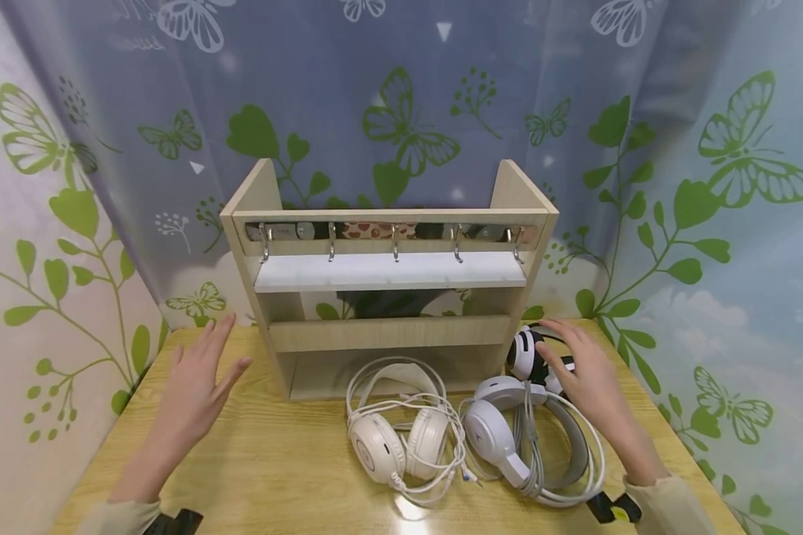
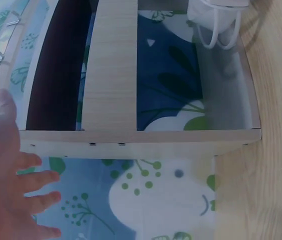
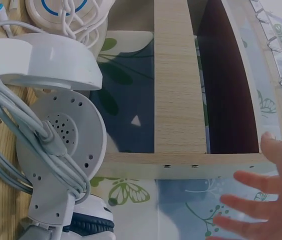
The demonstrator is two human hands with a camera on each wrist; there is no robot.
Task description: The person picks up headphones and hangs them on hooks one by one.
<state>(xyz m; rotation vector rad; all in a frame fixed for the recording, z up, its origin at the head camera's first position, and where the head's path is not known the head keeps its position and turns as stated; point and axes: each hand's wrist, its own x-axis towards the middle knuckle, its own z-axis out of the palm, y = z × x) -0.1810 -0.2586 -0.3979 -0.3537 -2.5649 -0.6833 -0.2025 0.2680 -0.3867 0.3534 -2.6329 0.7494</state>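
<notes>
Your left hand (image 1: 197, 390) and right hand (image 1: 589, 377), fingers (image 2: 42, 202) apart, flank the wooden hook shelf (image 1: 389, 334); corded white headphones (image 1: 378, 447) lie before it.

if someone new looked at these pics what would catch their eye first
Probably the wooden rack in the middle, with its row of metal hooks across the upper front. Next, the cream headphones at the rack's foot, with white-and-grey headphones to their right and black-and-white headphones beyond. The left hand and right hand flank the rack, holding nothing.
</notes>
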